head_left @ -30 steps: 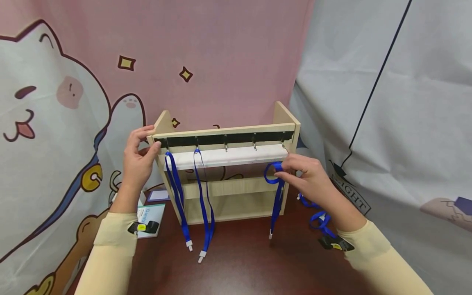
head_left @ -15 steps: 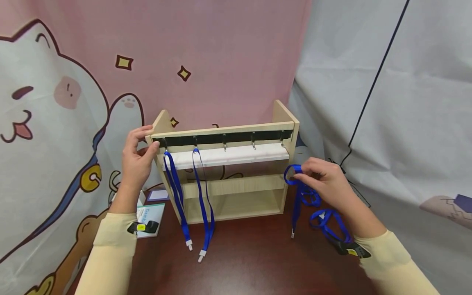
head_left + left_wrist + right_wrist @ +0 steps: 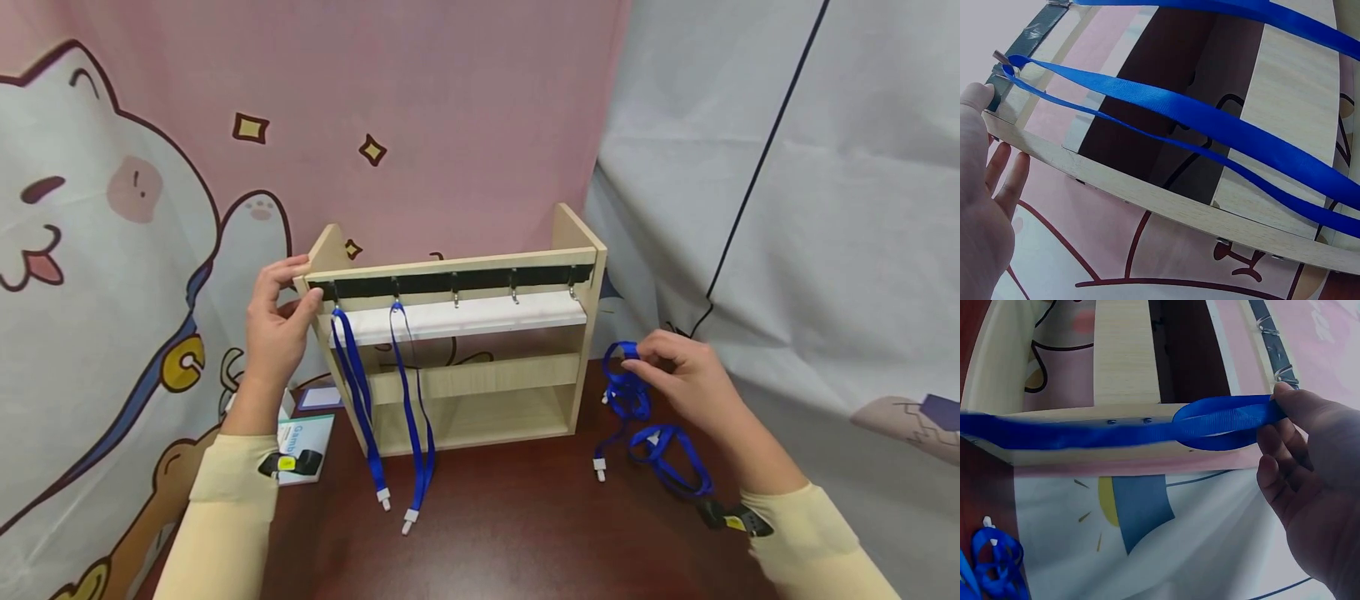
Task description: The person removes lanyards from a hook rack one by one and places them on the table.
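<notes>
Left hand (image 3: pixel 279 321) grips the upper corner of a pale wooden open-shelved rack (image 3: pixel 476 375); just to its right, two flat blue fabric lanyards with white clips (image 3: pixel 1166 103) hang on hooks, so those look done. Right hand (image 3: pixel 686 362) pinches another blue ribbon lanyard (image 3: pixel 1116 434) by its loop, off the rack, with loose blue lanyards (image 3: pixel 1004 584) below on the reddish-brown desk (image 3: pixel 487 533). Up and left of it, three silvery metal hooks (image 3: pixel 514 293) are bare, probably left to fill.

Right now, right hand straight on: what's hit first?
Past the blue lanyard the right hand holds, probably the rack's right side panel; depth is unclear, so it could pass in front.
</notes>
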### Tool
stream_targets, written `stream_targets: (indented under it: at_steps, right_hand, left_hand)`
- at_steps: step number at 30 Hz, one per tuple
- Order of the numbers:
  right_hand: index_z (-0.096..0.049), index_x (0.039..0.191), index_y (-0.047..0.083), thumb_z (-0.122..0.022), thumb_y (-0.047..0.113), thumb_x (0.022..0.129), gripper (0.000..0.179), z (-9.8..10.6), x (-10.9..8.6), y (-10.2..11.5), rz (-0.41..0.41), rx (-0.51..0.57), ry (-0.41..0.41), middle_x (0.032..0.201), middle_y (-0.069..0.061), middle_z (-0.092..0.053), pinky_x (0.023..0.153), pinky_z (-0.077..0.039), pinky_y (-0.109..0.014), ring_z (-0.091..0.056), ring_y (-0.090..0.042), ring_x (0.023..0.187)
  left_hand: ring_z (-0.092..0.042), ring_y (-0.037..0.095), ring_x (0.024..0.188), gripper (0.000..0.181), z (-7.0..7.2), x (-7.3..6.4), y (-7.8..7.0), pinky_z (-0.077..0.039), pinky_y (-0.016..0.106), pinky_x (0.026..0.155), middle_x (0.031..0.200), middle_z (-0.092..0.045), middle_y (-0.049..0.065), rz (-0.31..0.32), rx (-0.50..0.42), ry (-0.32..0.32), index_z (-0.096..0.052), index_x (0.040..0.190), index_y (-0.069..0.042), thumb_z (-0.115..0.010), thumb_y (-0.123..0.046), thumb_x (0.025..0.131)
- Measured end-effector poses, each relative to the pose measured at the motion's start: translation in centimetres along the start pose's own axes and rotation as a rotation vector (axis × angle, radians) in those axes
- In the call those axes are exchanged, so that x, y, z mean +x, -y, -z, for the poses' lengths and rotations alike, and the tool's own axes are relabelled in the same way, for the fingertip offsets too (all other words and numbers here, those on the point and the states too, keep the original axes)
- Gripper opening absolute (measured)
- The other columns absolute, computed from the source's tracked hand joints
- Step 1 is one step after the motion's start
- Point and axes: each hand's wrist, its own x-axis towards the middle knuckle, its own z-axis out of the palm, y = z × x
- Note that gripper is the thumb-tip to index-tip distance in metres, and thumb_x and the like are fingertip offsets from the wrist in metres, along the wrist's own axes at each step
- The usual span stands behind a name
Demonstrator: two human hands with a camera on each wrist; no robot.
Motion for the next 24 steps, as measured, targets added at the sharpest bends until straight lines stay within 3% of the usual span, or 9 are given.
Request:
stream_targets:
  at_steps: [13,24]
  right_hand:
    - [-0.074,0.093,0.024,-0.089,-0.011,0.086,0.038,-1.7,-2.0,0.2,-0.042,0.062,0.108,0.086,0.01,-0.064,0.059,-0.045,-0.019,-0.055,-0.006,0.069]
    - [-0.075,0.093,0.024,-0.087,-0.001,0.093,0.028,-3.6,-4.0,0.2,-0.169,0.1,0.236,0.086,0.013,-0.063,0.057,-0.049,-0.023,-0.057,-0.006,0.071]
  left_hand:
    - [-0.053,0.014,0.132,0.033,0.0,0.0,0.1,-0.05,0.023,0.094,0.156,-0.058,0.011,0.008,-0.011,-0.004,-0.062,0.139,0.006,-0.068,-0.005,0.108]
    - [-0.053,0.014,0.132,0.033,-0.2,-0.1,-0.1,-0.05,0.023,0.095,0.157,-0.058,0.007,0.011,0.003,-0.011,-0.063,0.141,0.004,-0.067,-0.007,0.109]
